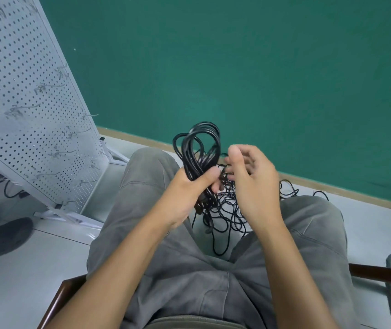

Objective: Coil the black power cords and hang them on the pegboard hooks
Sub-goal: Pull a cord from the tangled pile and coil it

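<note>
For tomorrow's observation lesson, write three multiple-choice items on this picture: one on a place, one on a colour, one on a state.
1. Where does the pegboard stand?
A. left of the person
B. right of the person
C. behind the chair

2. What colour is the wall?
A. white
B. green
C. red

3. What does the left hand do?
A. hangs idle
B. presses the floor
C. holds a coiled black cord in its grip

Answers: 1 A, it leans at the frame's left; 2 B, green fills the background; 3 C, fingers wrap the loops.
</note>
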A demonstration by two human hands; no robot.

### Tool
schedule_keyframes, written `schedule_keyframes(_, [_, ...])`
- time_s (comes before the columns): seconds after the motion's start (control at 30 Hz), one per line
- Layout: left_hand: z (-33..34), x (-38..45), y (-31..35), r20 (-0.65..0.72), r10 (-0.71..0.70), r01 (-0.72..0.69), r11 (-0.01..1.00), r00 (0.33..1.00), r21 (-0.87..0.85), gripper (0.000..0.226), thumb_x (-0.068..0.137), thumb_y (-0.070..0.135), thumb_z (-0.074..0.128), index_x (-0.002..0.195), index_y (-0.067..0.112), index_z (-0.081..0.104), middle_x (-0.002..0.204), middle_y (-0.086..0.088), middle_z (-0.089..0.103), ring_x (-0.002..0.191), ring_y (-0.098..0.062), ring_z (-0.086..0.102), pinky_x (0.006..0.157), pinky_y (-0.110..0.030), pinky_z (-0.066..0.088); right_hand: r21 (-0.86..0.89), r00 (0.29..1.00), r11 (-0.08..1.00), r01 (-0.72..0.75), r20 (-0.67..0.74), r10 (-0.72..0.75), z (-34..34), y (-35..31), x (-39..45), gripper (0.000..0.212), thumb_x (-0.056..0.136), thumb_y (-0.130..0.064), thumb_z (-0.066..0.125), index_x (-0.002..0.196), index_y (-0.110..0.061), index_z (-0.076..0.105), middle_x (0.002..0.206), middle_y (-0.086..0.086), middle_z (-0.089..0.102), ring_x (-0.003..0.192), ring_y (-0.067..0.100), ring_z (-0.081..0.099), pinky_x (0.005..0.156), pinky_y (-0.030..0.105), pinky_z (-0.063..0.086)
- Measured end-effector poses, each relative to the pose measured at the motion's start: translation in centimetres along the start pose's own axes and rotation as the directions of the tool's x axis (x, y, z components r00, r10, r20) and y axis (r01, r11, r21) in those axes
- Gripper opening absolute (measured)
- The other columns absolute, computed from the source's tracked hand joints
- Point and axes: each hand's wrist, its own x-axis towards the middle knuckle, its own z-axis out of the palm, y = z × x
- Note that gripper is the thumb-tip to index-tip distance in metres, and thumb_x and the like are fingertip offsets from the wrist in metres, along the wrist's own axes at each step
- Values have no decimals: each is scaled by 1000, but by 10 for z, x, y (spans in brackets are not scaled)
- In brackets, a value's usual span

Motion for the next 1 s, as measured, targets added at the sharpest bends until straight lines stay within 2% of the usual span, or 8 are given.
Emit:
schedule_keyframes(0.17, [-8,2,11,-140,-84,5,871,987,-492,20,94,33,58,82,17,54,69,3,55,71,-16,61,75,-29,57,-72,870,986,-150,464,166,9,21,-14,82,87,-88,13,103,-38,75,101,-11,77,104,5,69,105,43,49])
schedule_keyframes(0.27, [-21,8,12,-257,-111,-58,821,960,-568,25,92,38,58,81,19,46,65,6,47,65,-13,55,78,-28,53,-143,770,965,-221,581,263,15,25,-18,88,89,-82,6,103,-30,76,94,-7,79,98,8,72,104,41,47])
schedule_keyframes(0.43, [-37,13,8,-420,-152,-118,827,895,-550,28,99,39,55,82,20,45,66,6,45,63,-13,54,78,-30,52,-160,741,963,-217,616,270,11,18,-18,83,97,-70,13,102,-18,78,85,0,79,90,13,72,99,35,48])
schedule_keyframes(0.57, [-40,16,-4,-547,-111,-153,897,830,-414,24,106,29,54,91,13,43,66,2,44,60,-17,52,71,-33,49,-109,782,987,-120,602,162,1,9,-15,45,106,-34,51,81,-6,76,76,4,76,73,9,68,82,27,46])
schedule_keyframes(0.67, [-36,17,-6,-581,-91,-165,913,809,-373,25,107,25,54,87,15,43,63,1,44,56,-18,50,68,-36,50,-90,739,987,-134,655,160,-5,1,-15,14,102,-14,60,104,-12,73,76,1,71,66,14,64,76,24,50])
schedule_keyframes(0.8, [-27,15,3,-557,-169,-167,849,813,-501,30,107,28,52,81,16,45,60,4,44,53,-14,49,66,-33,53,-243,717,966,-84,659,228,-9,-2,-15,24,103,-14,57,125,-12,67,61,-12,64,60,7,54,61,13,44])
schedule_keyframes(0.93, [-31,15,5,-477,-247,-162,730,844,-664,32,106,36,51,80,18,50,63,6,48,58,-11,52,74,-30,49,-348,754,937,14,619,219,-5,3,-14,36,105,-19,51,139,-24,62,84,-13,64,80,8,59,92,40,58])
schedule_keyframes(1.0, [-30,14,3,-468,-258,-145,731,845,-667,30,105,37,51,81,19,50,65,6,50,61,-10,55,77,-30,47,-406,773,911,78,601,201,-4,2,-14,37,106,-19,49,140,-25,61,95,-21,62,87,1,58,99,36,54])
